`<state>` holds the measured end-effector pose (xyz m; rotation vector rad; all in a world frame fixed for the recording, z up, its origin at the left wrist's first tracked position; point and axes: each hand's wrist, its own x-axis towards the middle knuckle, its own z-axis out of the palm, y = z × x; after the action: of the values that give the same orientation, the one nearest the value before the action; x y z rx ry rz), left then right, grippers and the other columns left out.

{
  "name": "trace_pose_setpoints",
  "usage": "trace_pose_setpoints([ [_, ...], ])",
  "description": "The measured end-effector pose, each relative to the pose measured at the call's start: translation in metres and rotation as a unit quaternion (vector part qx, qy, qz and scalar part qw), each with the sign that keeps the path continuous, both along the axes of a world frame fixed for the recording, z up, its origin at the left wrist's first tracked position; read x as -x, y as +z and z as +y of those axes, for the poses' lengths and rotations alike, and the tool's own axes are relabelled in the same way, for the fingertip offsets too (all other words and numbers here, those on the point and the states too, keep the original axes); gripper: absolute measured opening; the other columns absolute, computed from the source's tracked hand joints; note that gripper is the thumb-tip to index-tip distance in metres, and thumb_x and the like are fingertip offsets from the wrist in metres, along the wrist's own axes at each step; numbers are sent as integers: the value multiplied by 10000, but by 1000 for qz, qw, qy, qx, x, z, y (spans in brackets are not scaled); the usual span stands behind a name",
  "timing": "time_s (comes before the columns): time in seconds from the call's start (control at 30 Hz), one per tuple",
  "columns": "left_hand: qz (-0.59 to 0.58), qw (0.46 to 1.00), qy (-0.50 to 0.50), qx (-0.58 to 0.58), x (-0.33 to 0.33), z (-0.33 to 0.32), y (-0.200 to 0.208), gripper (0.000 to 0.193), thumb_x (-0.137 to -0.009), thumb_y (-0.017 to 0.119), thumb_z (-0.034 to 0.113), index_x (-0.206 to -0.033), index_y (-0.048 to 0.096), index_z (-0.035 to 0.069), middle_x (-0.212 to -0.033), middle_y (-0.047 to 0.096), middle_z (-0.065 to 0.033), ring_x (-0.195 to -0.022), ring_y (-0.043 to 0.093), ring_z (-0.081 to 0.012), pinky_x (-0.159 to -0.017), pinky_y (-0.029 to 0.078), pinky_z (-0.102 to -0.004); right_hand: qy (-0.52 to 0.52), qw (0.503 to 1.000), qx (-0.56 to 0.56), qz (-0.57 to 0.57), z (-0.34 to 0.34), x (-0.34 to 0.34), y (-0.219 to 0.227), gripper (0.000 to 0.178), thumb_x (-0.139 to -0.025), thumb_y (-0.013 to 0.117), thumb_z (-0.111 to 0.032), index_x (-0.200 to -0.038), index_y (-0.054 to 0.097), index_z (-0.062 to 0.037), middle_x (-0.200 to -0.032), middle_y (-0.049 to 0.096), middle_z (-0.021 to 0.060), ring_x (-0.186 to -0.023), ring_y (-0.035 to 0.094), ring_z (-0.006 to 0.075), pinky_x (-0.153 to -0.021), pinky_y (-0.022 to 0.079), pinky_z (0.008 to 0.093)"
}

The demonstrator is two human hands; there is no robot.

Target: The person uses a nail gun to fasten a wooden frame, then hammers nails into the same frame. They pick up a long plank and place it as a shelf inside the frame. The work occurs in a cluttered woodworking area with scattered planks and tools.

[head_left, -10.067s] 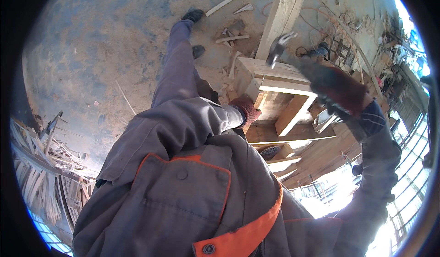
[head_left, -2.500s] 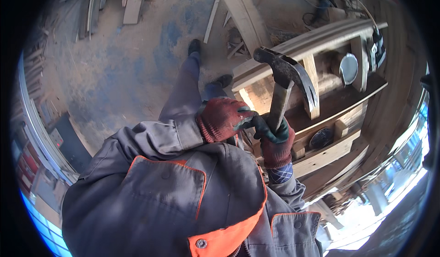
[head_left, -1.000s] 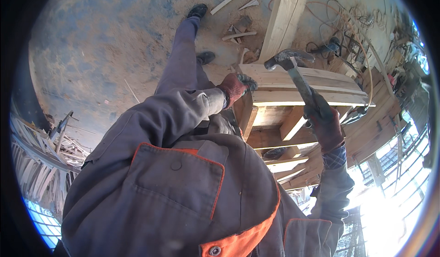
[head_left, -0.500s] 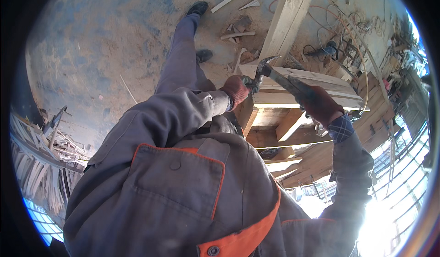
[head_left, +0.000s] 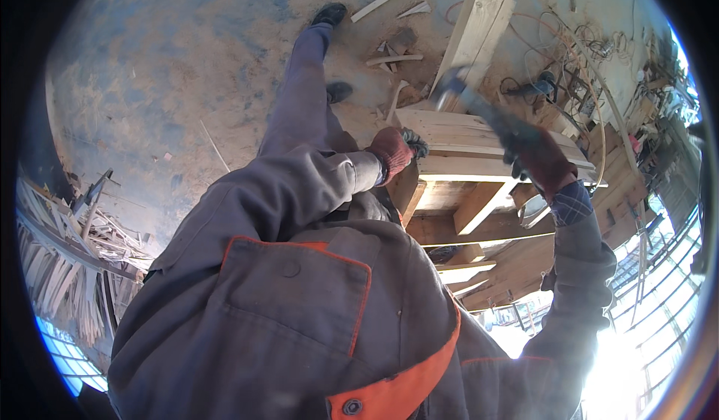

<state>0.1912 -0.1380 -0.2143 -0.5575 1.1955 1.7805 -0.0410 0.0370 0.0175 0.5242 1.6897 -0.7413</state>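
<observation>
My right hand [head_left: 535, 154], in a dark red and black work glove, is closed round the handle of a claw hammer [head_left: 485, 109]. The hammer's head is raised beyond the planks and smeared by motion. At the near left corner of a wooden frame topped with planks [head_left: 468, 167], my left hand [head_left: 398, 149] wears a matching glove. Its fingers are bunched together at the plank end, and whatever they pinch is too small or hidden to make out.
A pair of boards [head_left: 473, 38] leans or lies beyond the frame. Cables [head_left: 599, 49] and a dark power tool [head_left: 535, 84] lie at the far right. Wood scraps [head_left: 397, 54] litter the dusty floor, and a heap of thin strips [head_left: 71, 270] is at the left.
The hammer's head has lifted away from beside my left hand's fingers, upward and to the right. My right hand has risen with it, while my left stays at the plank end.
</observation>
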Motion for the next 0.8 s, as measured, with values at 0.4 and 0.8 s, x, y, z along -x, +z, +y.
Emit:
trace_pose_setpoints([
  [0.4, -43, 996, -57, 48, -3, -21, 26, 526, -1016, 605, 301, -1410, 476, -22, -1314, 631, -233, -1242, 580, -312, -1042, 465, -350, -48, 998, 26, -9, 18, 4, -3, 234, -1041, 534, -193, -1203, 645, -66, -764, 646, 26, -681, 631, 115, -554, 521, 286],
  [0.8, 91, 861, -500, 28, -35, 27, 60, 684, -950, 514, 671, -1361, 630, 136, -1176, 712, -202, -1096, 669, -372, -953, 510, -458, 368, 929, -5, -32, 1, -9, 9, 295, -1006, 611, -241, -1224, 640, -45, -1062, 704, 80, -870, 685, 151, -733, 562, 323],
])
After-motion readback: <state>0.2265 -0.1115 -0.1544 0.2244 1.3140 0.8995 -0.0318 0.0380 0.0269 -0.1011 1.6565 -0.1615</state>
